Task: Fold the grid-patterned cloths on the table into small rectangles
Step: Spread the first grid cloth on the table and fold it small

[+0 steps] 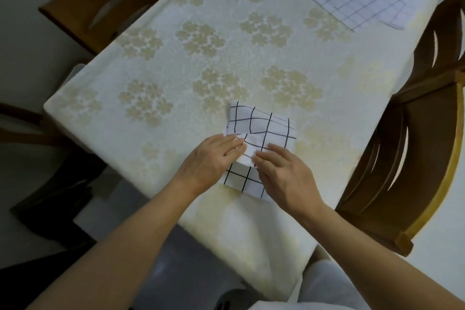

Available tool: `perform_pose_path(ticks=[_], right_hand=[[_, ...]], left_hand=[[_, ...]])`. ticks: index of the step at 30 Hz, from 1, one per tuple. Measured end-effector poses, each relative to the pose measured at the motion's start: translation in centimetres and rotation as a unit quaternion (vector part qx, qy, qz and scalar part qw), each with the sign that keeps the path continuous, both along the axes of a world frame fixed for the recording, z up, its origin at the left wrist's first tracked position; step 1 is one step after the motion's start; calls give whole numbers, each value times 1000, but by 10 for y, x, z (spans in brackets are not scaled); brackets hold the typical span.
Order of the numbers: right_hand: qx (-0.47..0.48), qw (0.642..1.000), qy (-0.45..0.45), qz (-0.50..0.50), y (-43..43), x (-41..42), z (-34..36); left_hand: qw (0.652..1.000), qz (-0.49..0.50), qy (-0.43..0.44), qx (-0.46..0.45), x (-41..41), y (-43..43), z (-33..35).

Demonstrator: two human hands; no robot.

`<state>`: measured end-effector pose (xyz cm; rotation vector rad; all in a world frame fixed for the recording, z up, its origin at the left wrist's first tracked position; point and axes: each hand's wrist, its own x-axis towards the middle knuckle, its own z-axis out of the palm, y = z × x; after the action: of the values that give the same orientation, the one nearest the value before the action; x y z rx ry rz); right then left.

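Left hand (214, 156) and right hand (284, 173), fingers extended, are pressing the partly folded grid cloth (264, 126); uneven pressure may be skewing its rumpled upper layer.

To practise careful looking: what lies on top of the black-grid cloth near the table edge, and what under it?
The left hand and right hand press on the black-grid cloth. Around it lies the floral tablecloth; whatever is directly beneath is covered.
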<state>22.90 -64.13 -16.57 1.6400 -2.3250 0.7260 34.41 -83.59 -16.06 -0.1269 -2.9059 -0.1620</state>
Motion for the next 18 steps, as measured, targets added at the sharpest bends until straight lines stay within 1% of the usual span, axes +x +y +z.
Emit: perform_pose_path(ticks=[6, 11, 14, 18], right_hand=[[63, 998, -24, -18, 16, 26, -30], [106, 994, -33, -10, 27, 36, -41], [117, 992, -52, -9, 29, 39, -43], [137, 987, -71, 43, 31, 37, -42]], left_hand=[[999, 16, -25, 27, 24, 16, -21], [999, 23, -27, 23, 33, 25, -28], [997, 43, -63, 29, 37, 26, -29], [990, 82, -109, 40, 42, 22, -28]])
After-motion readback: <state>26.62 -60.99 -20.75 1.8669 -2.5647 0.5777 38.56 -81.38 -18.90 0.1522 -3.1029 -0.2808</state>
